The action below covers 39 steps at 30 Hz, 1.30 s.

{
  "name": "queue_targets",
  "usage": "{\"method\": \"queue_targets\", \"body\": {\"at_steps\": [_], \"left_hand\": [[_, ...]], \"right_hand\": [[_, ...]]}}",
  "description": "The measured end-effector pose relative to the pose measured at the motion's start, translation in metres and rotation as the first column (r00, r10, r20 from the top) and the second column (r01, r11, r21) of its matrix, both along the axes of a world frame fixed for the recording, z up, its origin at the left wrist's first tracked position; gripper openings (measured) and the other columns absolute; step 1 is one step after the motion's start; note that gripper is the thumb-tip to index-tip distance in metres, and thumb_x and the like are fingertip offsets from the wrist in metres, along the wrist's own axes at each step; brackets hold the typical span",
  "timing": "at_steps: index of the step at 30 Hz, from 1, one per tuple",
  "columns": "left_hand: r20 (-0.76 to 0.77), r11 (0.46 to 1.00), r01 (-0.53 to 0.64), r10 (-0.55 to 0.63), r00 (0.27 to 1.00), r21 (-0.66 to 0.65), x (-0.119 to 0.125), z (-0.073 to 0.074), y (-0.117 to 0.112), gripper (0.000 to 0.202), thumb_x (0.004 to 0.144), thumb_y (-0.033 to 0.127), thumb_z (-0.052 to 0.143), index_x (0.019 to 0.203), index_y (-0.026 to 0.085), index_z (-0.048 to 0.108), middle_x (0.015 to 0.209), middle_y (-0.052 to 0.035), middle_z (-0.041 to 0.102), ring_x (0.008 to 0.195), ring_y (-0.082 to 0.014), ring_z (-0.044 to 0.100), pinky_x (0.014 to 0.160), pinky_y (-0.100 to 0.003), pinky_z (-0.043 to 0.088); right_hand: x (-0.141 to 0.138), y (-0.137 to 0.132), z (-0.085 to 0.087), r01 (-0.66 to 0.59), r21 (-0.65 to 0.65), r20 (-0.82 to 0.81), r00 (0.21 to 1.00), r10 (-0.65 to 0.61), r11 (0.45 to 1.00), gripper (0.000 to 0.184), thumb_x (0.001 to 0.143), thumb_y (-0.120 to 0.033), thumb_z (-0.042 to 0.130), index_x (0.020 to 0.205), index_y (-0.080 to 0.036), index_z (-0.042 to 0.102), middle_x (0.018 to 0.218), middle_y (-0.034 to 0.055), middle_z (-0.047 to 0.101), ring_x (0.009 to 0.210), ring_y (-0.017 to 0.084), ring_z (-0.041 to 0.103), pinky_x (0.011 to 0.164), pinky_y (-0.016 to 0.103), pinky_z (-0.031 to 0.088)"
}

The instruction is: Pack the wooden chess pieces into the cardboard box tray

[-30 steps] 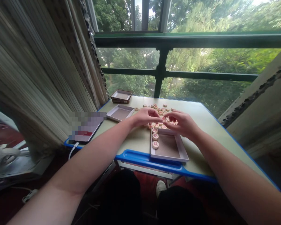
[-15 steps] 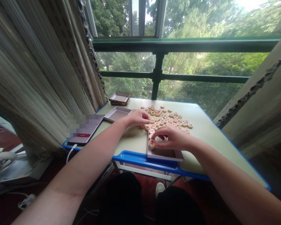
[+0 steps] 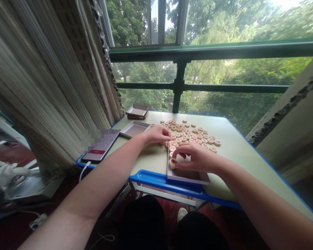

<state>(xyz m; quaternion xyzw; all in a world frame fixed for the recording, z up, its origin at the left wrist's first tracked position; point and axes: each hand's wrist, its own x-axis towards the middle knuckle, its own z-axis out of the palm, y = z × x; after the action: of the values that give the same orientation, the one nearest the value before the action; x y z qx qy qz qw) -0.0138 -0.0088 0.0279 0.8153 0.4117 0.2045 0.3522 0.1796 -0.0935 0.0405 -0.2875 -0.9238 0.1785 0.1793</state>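
Observation:
My right hand [image 3: 195,158] is over the near shallow box [image 3: 190,177], its thumb and fingers closed on a round wooden Chinese chess piece [image 3: 173,163] at the box's left side. Just beyond that piece, other chess pieces [image 3: 172,148] lie in a column along the left wall, partly behind my fingers. My left hand [image 3: 158,133] rests at the near left edge of the spread of Chinese chess pieces [image 3: 189,136], fingers curled together and pointing down. Whatever its fingertips hold is hidden. Red and dark characters mark the pieces.
An open shallow box [image 3: 135,129] lies left of my left hand, with a stacked brown box [image 3: 137,111] behind it. A phone [image 3: 100,147] with a white cable sits at the table's left edge. The table [image 3: 232,163] has a blue rim; curtains and a green-railed window surround it.
The whole view has shifted slightly. My hands keep nearly the same places over the box and beside the spread. The face of the piece in my right hand looks darker now.

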Motion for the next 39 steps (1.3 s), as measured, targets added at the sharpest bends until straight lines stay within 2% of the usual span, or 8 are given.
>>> {"method": "queue_targets", "body": {"at_steps": [7, 10, 13, 16, 24, 32, 35, 39], "left_hand": [[-0.030, 1.000, 0.018, -0.017, 0.999, 0.022, -0.004, 0.004, -0.001, 0.023, 0.065, 0.033, 0.062, 0.068, 0.011, 0.068, 0.051, -0.0001, 0.059, 0.048, -0.0090, 0.050, 0.045, -0.019, 0.034], [-0.037, 1.000, 0.021, -0.021, 0.999, -0.002, -0.005, 0.006, 0.000, 0.025, 0.065, 0.034, 0.062, 0.069, 0.011, 0.069, 0.051, -0.0009, 0.060, 0.048, -0.0095, 0.051, 0.047, -0.020, 0.035], [-0.051, 1.000, 0.016, -0.017, 0.999, -0.018, -0.005, 0.008, -0.001, 0.023, 0.064, 0.032, 0.062, 0.069, 0.010, 0.069, 0.051, -0.0013, 0.060, 0.048, -0.0098, 0.051, 0.047, -0.020, 0.036], [-0.071, 0.999, 0.032, -0.035, 0.997, -0.042, -0.004, 0.008, -0.003, 0.021, 0.065, 0.029, 0.061, 0.071, 0.011, 0.069, 0.051, -0.0012, 0.061, 0.049, -0.0100, 0.053, 0.048, -0.019, 0.038], [-0.034, 0.983, 0.036, -0.042, 0.999, -0.181, -0.002, 0.012, -0.009, 0.016, 0.065, 0.022, 0.059, 0.072, 0.010, 0.068, 0.061, -0.0035, 0.066, 0.046, -0.0085, 0.053, 0.042, -0.018, 0.039], [-0.014, 0.956, 0.105, -0.114, 0.993, -0.274, -0.004, 0.007, -0.002, 0.016, 0.065, 0.023, 0.061, 0.073, 0.010, 0.066, 0.059, -0.0040, 0.065, 0.048, -0.0118, 0.057, 0.044, -0.021, 0.044], [0.015, 0.971, 0.044, -0.041, 0.999, -0.235, -0.005, 0.008, -0.001, 0.018, 0.068, 0.026, 0.058, 0.072, 0.010, 0.066, 0.056, -0.0029, 0.063, 0.042, -0.0090, 0.051, 0.042, -0.020, 0.040], [0.139, 0.993, -0.111, 0.116, 0.984, -0.045, -0.004, 0.007, 0.003, 0.024, 0.071, 0.031, 0.055, 0.071, 0.010, 0.067, 0.051, -0.0004, 0.057, 0.043, -0.0067, 0.045, 0.042, -0.018, 0.033]], "right_hand": [[0.006, 0.007, 0.003, 0.055, -0.021, 0.017, 0.998, -0.055, 0.998, 0.015, 0.073, -0.027, 0.062, 0.084, -0.019, 0.067, 0.068, -0.0002, 0.058, 0.061, 0.010, 0.049, 0.056, 0.022, 0.038], [0.021, 0.019, 0.007, 0.170, 0.000, 0.039, 0.985, -0.169, 0.986, 0.016, 0.073, -0.030, 0.061, 0.083, -0.019, 0.068, 0.064, -0.0002, 0.056, 0.057, 0.011, 0.049, 0.053, 0.023, 0.037], [0.037, 0.031, 0.009, 0.352, 0.067, -0.013, 0.936, -0.352, 0.934, 0.016, 0.073, -0.030, 0.060, 0.080, -0.019, 0.068, 0.062, 0.0011, 0.054, 0.056, 0.012, 0.049, 0.051, 0.025, 0.037], [0.045, 0.036, 0.008, 0.421, 0.055, 0.003, 0.907, -0.421, 0.906, 0.015, 0.071, -0.029, 0.060, 0.078, -0.018, 0.069, 0.063, 0.0021, 0.055, 0.057, 0.013, 0.050, 0.051, 0.026, 0.038], [0.036, 0.034, 0.004, 0.433, -0.068, 0.234, 0.883, -0.408, 0.899, 0.026, 0.071, -0.038, 0.059, 0.089, -0.022, 0.070, 0.071, 0.0014, 0.059, 0.062, 0.013, 0.051, 0.053, 0.024, 0.037], [0.032, 0.039, -0.005, 0.463, -0.017, 0.272, 0.855, -0.441, 0.886, 0.019, 0.069, -0.037, 0.060, 0.077, -0.022, 0.070, 0.065, 0.0002, 0.060, 0.057, 0.011, 0.049, 0.050, 0.023, 0.033], [0.030, 0.037, -0.004, 0.449, 0.014, 0.254, 0.863, -0.437, 0.894, 0.016, 0.069, -0.033, 0.061, 0.076, -0.022, 0.071, 0.065, 0.0002, 0.061, 0.056, 0.011, 0.049, 0.050, 0.022, 0.033], [0.025, 0.033, -0.003, 0.440, 0.042, 0.252, 0.864, -0.436, 0.897, 0.015, 0.069, -0.032, 0.061, 0.071, -0.022, 0.072, 0.062, 0.0003, 0.063, 0.054, 0.010, 0.048, 0.050, 0.022, 0.033]]}}
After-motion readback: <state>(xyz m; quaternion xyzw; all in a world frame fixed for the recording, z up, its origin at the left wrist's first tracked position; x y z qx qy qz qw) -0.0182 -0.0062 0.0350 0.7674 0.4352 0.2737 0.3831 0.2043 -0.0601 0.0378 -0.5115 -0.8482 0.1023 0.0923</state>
